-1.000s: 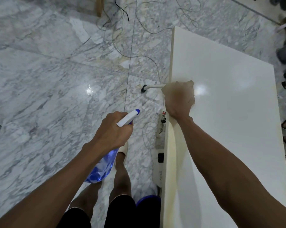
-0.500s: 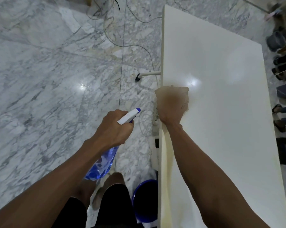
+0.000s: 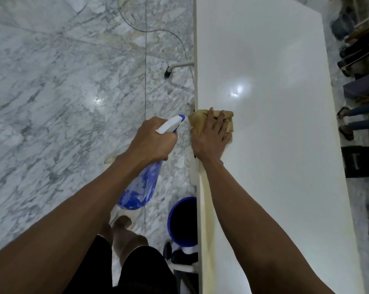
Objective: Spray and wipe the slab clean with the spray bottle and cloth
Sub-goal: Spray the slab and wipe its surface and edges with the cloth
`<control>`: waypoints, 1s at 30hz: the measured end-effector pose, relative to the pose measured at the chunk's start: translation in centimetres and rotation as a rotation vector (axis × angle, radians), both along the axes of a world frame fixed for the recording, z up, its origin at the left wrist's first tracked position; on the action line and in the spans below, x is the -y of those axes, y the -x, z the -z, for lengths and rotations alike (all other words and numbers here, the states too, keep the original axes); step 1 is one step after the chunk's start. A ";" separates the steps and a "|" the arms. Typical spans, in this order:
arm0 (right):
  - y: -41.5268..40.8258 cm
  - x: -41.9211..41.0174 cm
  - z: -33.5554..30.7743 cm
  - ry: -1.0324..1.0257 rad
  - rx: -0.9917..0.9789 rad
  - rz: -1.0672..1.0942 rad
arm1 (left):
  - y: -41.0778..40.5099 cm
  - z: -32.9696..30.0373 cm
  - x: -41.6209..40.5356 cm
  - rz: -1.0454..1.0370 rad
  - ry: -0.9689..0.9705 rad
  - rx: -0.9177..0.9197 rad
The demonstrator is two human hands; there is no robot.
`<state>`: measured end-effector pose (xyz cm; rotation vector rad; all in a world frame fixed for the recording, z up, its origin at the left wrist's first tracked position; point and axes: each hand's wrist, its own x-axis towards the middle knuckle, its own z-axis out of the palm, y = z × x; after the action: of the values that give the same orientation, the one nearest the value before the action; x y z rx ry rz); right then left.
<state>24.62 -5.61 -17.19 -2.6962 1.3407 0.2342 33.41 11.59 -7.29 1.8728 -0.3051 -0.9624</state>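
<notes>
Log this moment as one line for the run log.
phase: wiping | right hand: presses tan cloth on white slab left edge | left hand: grips spray bottle off-slab

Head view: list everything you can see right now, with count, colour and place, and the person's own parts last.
slab: one, white, glossy, right half of view.
cloth: one, tan, on the slab's left edge under the right hand.
spray bottle: one, clear blue with white head, held over the floor.
bucket: one, blue, on the floor beside the slab.
floor: grey-white marble, left side.
cables: thin, dark, count unclear, on the floor.
footwear: blurred, along the right edge.
left hand: grips the spray bottle.
right hand: presses on the cloth.
</notes>
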 end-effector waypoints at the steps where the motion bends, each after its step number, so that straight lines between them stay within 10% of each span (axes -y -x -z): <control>1: 1.2 -0.7 0.0 -0.003 -0.004 -0.001 | 0.9 -0.1 -0.5 0.002 0.002 0.002; 30: 36.7 -22.8 0.4 0.022 -0.011 0.162 | 29.2 -0.2 -19.3 0.289 -0.038 -0.010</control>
<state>-12.06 17.15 -17.54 -2.5886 1.5635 0.2194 4.21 30.90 -7.12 1.8905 -0.5670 -1.1772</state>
